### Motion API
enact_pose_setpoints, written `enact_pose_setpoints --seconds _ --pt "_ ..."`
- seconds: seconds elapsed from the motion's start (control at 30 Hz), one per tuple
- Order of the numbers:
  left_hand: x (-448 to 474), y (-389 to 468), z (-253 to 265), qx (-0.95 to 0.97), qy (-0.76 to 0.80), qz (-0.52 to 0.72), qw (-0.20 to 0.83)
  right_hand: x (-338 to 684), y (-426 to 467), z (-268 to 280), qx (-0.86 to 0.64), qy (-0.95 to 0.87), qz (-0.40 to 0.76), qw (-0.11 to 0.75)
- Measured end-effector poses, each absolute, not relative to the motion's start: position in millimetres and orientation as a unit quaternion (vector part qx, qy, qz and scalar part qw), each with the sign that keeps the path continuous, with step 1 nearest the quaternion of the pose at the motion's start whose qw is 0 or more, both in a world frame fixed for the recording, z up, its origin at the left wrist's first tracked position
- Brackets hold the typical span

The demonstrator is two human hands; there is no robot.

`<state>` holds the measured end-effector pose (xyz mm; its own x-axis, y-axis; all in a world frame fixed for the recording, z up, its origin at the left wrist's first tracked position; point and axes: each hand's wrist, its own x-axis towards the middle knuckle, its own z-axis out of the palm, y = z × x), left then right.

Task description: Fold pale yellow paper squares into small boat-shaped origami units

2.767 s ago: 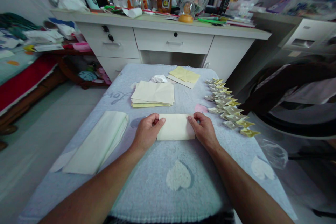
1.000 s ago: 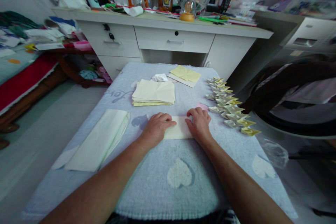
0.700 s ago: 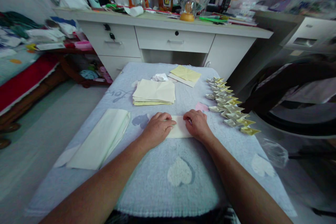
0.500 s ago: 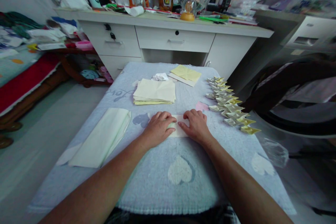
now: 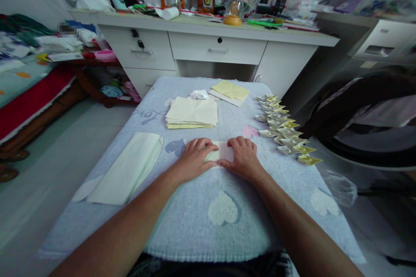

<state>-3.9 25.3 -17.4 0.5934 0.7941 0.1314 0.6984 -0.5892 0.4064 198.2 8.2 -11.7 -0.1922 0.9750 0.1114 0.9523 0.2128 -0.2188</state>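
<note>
A folded strip of pale paper (image 5: 224, 151) lies flat on the cloth-covered table in front of me. My left hand (image 5: 199, 156) holds its left end, fingers curled at the far edge and thumb at the near edge. On the right end, my right hand (image 5: 242, 156) holds it the same way. Both thumb tips almost meet along the near edge. Much of the paper is hidden under the hands. Beyond them sits a stack of cream and yellow sheets (image 5: 191, 111). To the right stand rows of small folded paper boats (image 5: 284, 127), white and yellow.
A larger folded pale sheet (image 5: 128, 169) lies at the left. Yellow and white sheets (image 5: 230, 91) and a crumpled white paper (image 5: 199, 95) are at the back. A white desk (image 5: 214, 45) stands beyond the table (image 5: 195, 225). At right is a front-loading washing machine (image 5: 383, 47).
My right thumb has slid left and down along the paper's near edge, closer to my left thumb. Both hands stay on the paper.
</note>
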Motion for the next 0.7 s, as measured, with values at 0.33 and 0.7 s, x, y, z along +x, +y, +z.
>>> enact_pose_setpoints --seconds 0.33,0.7 --pt "0.1 20.0 -16.2 0.873 0.445 0.144 0.137 200.4 4.7 -11.3 -0.608 -0.784 0.054 0.113" --pt "-4.2 21.0 -11.0 0.881 0.433 0.104 0.161 190.9 -2.1 -8.6 -0.625 -0.773 0.045 0.101"
